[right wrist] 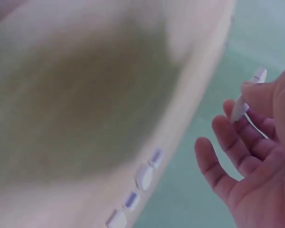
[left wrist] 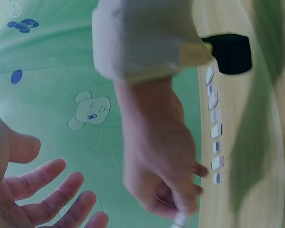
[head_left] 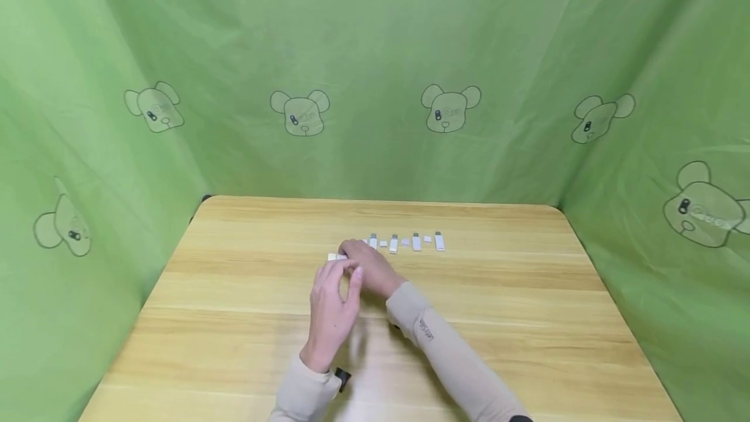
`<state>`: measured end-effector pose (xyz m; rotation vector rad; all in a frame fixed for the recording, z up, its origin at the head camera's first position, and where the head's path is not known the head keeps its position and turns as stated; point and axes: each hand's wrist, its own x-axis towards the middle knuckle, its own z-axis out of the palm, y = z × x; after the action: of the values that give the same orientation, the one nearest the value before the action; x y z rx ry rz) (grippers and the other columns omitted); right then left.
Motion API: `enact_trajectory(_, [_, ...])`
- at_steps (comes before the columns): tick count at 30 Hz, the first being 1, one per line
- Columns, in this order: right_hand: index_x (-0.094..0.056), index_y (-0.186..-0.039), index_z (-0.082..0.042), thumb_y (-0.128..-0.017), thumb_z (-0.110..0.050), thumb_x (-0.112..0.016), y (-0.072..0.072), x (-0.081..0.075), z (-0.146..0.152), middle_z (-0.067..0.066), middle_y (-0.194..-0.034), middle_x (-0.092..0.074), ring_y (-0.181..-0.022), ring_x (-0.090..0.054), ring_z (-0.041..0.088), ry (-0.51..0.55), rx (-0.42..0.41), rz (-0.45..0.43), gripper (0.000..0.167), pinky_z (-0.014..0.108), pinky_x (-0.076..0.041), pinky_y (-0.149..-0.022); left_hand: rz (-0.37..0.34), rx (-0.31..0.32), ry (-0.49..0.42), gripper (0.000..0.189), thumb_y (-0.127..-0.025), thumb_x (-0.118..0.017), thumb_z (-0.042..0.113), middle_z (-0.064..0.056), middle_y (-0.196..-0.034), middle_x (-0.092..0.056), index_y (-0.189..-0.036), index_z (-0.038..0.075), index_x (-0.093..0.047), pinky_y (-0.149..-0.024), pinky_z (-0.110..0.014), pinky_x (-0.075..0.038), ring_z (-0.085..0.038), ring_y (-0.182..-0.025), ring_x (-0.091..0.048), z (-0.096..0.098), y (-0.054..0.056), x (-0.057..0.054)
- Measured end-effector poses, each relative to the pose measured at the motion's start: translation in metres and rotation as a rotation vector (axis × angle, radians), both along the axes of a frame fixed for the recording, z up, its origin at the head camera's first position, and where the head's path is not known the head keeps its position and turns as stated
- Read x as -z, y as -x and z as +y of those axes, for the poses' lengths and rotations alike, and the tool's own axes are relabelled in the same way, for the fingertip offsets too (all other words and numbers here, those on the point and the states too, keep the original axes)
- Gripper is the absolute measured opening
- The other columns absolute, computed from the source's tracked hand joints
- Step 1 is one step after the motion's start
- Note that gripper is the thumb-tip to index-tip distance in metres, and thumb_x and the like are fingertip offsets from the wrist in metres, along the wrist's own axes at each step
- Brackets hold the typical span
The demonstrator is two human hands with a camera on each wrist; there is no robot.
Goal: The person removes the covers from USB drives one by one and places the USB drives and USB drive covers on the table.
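My right hand (head_left: 370,268) reaches across in front of the row and pinches a white USB stick (right wrist: 247,97) between thumb and fingertips. The end of that stick (left wrist: 179,221) shows below the right hand in the left wrist view. Close beside and nearer to me is my left hand (head_left: 333,308), its fingers (left wrist: 42,183) spread and loosely bent, with nothing seen in them. White USB sticks (head_left: 416,243) with bare metal plugs lie on the table in a row, alternating with small white caps (head_left: 405,241). The right hand hides the row's left end.
The wooden table (head_left: 498,305) has a light grain and rounded far corners. Green curtains (head_left: 375,31) printed with bear heads hang behind it and at both sides. A dark piece (head_left: 342,379) is fixed at the left cuff.
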<state>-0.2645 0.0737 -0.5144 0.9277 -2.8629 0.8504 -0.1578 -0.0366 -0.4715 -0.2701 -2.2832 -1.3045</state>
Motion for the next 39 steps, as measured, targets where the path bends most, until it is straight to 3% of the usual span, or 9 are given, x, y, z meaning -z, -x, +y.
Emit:
enact_trajectory(4, [-0.059,-0.115,-0.006,-0.098,-0.011,-0.063,0.002,-0.012,0.008,0.005,-0.105,-0.065,-0.095,-0.061,0.018,0.071,0.028,0.047,0.018,0.032,-0.057,-0.087,0.002,-0.043,-0.016,0.019,-0.101,-0.06,0.016,-0.011,-0.11,-0.073,-0.111,0.004,-0.07,-0.091,-0.044,-0.052,-0.03,-0.104,-0.065,-0.004,0.003,0.0])
enact_trajectory(9, [-0.058,-0.115,-0.003,-0.1,-0.008,-0.061,-0.005,-0.028,0.017,0.007,-0.1,-0.064,-0.085,-0.059,0.015,0.171,0.071,0.058,0.016,0.028,-0.056,-0.076,-0.027,-0.1,-0.042,0.018,-0.1,-0.061,0.017,-0.013,-0.109,-0.073,-0.108,0.003,-0.07,-0.091,-0.046,-0.052,-0.031,-0.104,-0.064,-0.007,0.006,-0.001])
enact_trajectory(14, [-0.058,-0.113,-0.004,-0.098,-0.008,-0.063,-0.018,-0.041,0.025,0.004,-0.091,-0.062,-0.078,-0.055,0.01,0.297,0.091,0.076,0.016,0.02,-0.053,-0.068,-0.045,-0.131,-0.064,0.022,-0.1,-0.062,0.02,-0.016,-0.112,-0.072,-0.109,0.002,-0.07,-0.095,-0.049,-0.049,-0.034,-0.107,-0.063,-0.009,0.009,-0.004])
enact_trajectory(21, [-0.057,-0.116,-0.004,-0.1,-0.007,-0.06,-0.044,-0.056,0.029,0.004,-0.088,-0.063,-0.074,-0.056,0.008,0.411,0.05,0.046,0.016,0.023,-0.055,-0.066,-0.113,-0.164,-0.096,0.03,-0.101,-0.061,0.028,-0.018,-0.119,-0.068,-0.112,0.002,-0.069,-0.098,-0.052,-0.045,-0.036,-0.112,-0.058,-0.011,0.013,-0.01])
enact_trajectory(24, [-0.058,-0.116,-0.004,-0.1,-0.007,-0.06,-0.052,-0.06,0.027,0.005,-0.088,-0.065,-0.073,-0.057,0.008,0.446,0.045,0.043,0.016,0.024,-0.056,-0.066,-0.156,-0.131,-0.132,0.03,-0.103,-0.059,0.029,-0.017,-0.119,-0.067,-0.111,0.002,-0.069,-0.096,-0.05,-0.048,-0.032,-0.111,-0.058,-0.011,0.015,-0.012])
enact_trajectory(29, [-0.059,-0.113,-0.005,-0.099,-0.008,-0.063,-0.061,-0.063,0.023,0.006,-0.089,-0.066,-0.074,-0.059,0.008,0.49,0.03,0.025,0.015,0.026,-0.057,-0.068,-0.244,-0.025,-0.278,0.028,-0.104,-0.057,0.028,-0.014,-0.116,-0.065,-0.108,0.003,-0.068,-0.087,-0.042,-0.055,-0.025,-0.107,-0.06,-0.012,0.016,-0.013])
enact_trajectory(34, [-0.061,-0.107,-0.008,-0.1,-0.016,-0.064,-0.067,-0.067,0.023,0.008,-0.086,-0.068,-0.073,-0.06,0.008,0.519,0.038,-0.033,0.011,0.029,-0.058,-0.067,-0.24,0.033,-0.369,0.022,-0.102,-0.061,0.025,-0.013,-0.118,-0.065,-0.103,0.004,-0.069,-0.088,-0.038,-0.053,-0.023,-0.108,-0.059,-0.013,0.014,-0.015])
enact_trajectory(39, [-0.066,-0.097,-0.012,-0.104,-0.025,-0.058,-0.072,-0.074,0.027,0.005,-0.08,-0.071,-0.067,-0.061,0.009,0.458,0.013,-0.162,0.016,0.025,-0.054,-0.059,-0.235,0.061,-0.402,0.023,-0.102,-0.061,0.026,-0.012,-0.12,-0.065,-0.103,0.005,-0.07,-0.091,-0.038,-0.049,-0.023,-0.112,-0.058,-0.013,0.013,-0.017])
